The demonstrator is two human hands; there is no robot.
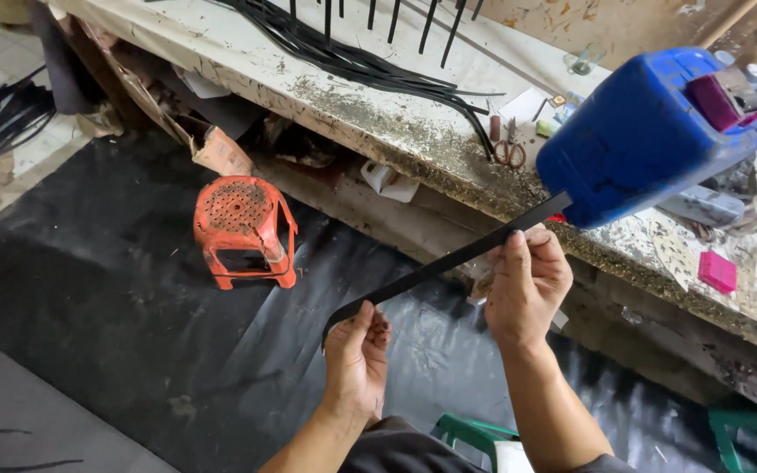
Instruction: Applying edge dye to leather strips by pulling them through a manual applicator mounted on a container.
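Black strap point(449, 260) is held taut diagonally at frame centre; its lower end is pinched by L hand point(357, 350), fingers closed on it, forearm raised from bottom edge; upper part is gripped by R hand point(526, 285), fingers curled round it, below blue canister point(650, 131) on workbench point(378, 114); orange stool point(243, 229) is seen centre-left.
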